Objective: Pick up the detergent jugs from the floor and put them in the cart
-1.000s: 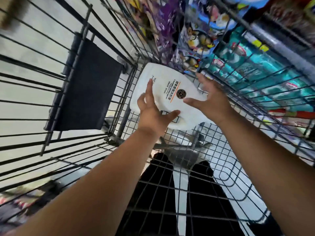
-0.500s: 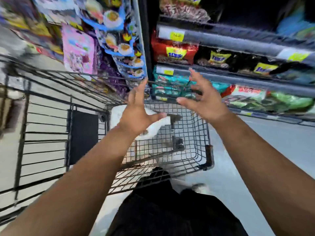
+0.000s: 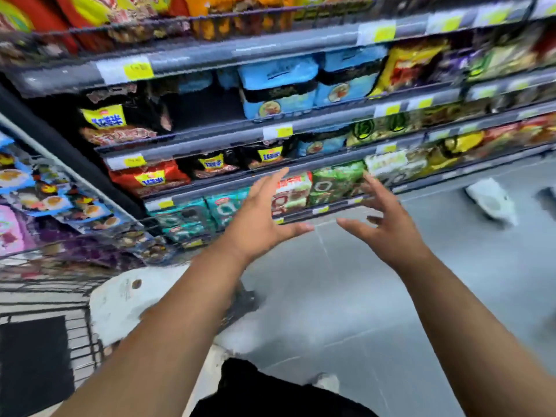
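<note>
A white detergent jug point(image 3: 126, 302) lies in the wire cart point(image 3: 45, 266) at the lower left, partly hidden behind my left forearm. My left hand point(image 3: 264, 224) is raised in front of the shelves with fingers spread, holding nothing. My right hand point(image 3: 382, 227) is beside it, fingers spread and loosely bent, also empty. Another white jug point(image 3: 490, 203) lies on the grey floor at the right, well beyond my right hand and blurred.
Store shelves point(image 3: 270, 130) full of snack packets fill the top and middle. Hanging packets point(image 3: 45, 200) line the left side behind the cart. Grey floor point(image 3: 346, 296) spreads under my hands. A dark shape point(image 3: 547, 194) sits at the right edge.
The view has swung up and right, away from the cart toward the shelves and floor. Both hands left the jug in the cart and stay open. A second jug came into sight.
</note>
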`<state>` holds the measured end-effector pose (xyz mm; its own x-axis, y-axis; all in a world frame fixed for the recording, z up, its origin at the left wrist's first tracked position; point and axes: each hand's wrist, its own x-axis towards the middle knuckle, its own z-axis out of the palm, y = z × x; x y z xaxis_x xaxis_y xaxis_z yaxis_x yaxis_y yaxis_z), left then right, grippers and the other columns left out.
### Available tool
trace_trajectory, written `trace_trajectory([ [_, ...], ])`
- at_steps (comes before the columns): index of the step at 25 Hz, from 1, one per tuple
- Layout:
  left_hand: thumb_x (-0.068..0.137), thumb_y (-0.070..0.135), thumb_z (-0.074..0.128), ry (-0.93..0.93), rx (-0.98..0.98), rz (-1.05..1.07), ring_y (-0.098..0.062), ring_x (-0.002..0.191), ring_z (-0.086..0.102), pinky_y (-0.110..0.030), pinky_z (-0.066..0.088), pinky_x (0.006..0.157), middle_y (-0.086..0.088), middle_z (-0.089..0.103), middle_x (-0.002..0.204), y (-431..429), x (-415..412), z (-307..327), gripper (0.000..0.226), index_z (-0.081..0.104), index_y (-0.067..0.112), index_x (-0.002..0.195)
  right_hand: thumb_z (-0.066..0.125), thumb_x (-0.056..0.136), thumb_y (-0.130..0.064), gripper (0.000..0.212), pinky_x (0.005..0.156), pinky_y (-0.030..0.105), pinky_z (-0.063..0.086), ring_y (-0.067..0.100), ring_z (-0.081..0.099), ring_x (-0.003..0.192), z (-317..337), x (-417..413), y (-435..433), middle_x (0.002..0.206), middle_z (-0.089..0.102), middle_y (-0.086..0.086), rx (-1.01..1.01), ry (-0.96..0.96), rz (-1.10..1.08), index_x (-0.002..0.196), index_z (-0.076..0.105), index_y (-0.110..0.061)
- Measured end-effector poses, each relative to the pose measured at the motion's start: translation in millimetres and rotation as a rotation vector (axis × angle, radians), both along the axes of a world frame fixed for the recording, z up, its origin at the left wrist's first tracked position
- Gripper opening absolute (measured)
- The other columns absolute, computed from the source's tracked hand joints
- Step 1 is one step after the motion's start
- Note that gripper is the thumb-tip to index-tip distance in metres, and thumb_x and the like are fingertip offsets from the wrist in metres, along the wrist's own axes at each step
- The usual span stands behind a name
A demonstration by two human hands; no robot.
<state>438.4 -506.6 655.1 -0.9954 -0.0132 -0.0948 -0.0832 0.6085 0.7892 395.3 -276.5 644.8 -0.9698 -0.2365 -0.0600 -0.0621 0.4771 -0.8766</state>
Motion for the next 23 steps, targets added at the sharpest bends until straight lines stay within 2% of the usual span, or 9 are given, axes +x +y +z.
trace_trajectory([
  [2, 0.068, 0.047, 0.083, 0.004, -0.026, -0.103, -0.013, 0.140, 0.033, -0.018, 0.022, 0.111, -0.001, 0.031, 0.153, 60, -17, 8, 0.102, 0.026, 0.030, 0.152, 0.073, 0.060, -0.061, 0.089, 0.096, 0.038, 0.047, 0.018, 0.049, 0.125, 14, 5, 64, 0.145, 0.043, -0.005, 0.005, 0.002, -0.086, 0.137, 0.028, -0.057],
  [4, 0.069, 0.051, 0.081, -0.010, -0.058, -0.200, -0.018, 0.143, 0.030, -0.031, 0.025, 0.118, -0.004, 0.029, 0.156, 114, -35, 16, 0.104, 0.024, 0.030, 0.152, 0.075, 0.067, -0.051, 0.086, 0.095, 0.039, 0.047, 0.018, 0.049, 0.123, 27, 9, 122, 0.141, 0.042, -0.008, 0.006, 0.014, -0.174, 0.139, 0.028, -0.053],
  [8, 0.059, 0.069, 0.070, 0.042, -0.071, -0.371, -0.019, 0.141, 0.034, -0.040, 0.030, 0.116, -0.003, 0.033, 0.155, 221, -74, 38, 0.110, 0.024, 0.033, 0.152, 0.077, 0.073, -0.045, 0.085, 0.095, 0.039, 0.046, 0.015, 0.049, 0.121, 48, 16, 228, 0.143, 0.043, -0.006, -0.006, 0.051, -0.382, 0.141, 0.026, -0.052],
  [14, 0.064, 0.063, 0.076, 0.062, -0.027, -0.602, -0.014, 0.139, 0.036, -0.031, 0.031, 0.112, 0.001, 0.031, 0.155, 350, -146, 45, 0.103, 0.023, 0.040, 0.150, 0.079, 0.077, -0.034, 0.079, 0.097, 0.038, 0.047, 0.014, 0.051, 0.118, 52, 1, 337, 0.141, 0.044, -0.011, -0.062, 0.088, -0.656, 0.137, 0.031, -0.053],
  [17, 0.069, 0.057, 0.078, 0.065, -0.032, -0.700, -0.016, 0.140, 0.035, -0.036, 0.031, 0.114, 0.001, 0.031, 0.156, 409, -192, 41, 0.102, 0.022, 0.038, 0.151, 0.080, 0.077, -0.033, 0.083, 0.096, 0.037, 0.047, 0.013, 0.051, 0.117, 49, -24, 383, 0.144, 0.044, -0.005, -0.075, 0.077, -0.765, 0.143, 0.031, -0.047],
  [21, 0.072, 0.049, 0.080, 0.085, -0.022, -0.844, -0.014, 0.137, 0.038, -0.023, 0.029, 0.105, 0.003, 0.035, 0.152, 490, -256, 45, 0.098, 0.024, 0.038, 0.151, 0.080, 0.078, -0.032, 0.082, 0.096, 0.031, 0.044, 0.012, 0.050, 0.119, 47, -59, 441, 0.143, 0.043, -0.008, -0.083, 0.075, -0.907, 0.141, 0.030, -0.049],
  [23, 0.072, 0.047, 0.081, 0.080, -0.006, -0.933, -0.012, 0.136, 0.039, -0.024, 0.030, 0.107, 0.003, 0.036, 0.151, 536, -286, 49, 0.096, 0.025, 0.038, 0.150, 0.080, 0.077, -0.033, 0.083, 0.096, 0.031, 0.044, 0.011, 0.050, 0.120, 47, -73, 475, 0.143, 0.044, -0.009, -0.097, 0.075, -1.004, 0.141, 0.030, -0.050],
])
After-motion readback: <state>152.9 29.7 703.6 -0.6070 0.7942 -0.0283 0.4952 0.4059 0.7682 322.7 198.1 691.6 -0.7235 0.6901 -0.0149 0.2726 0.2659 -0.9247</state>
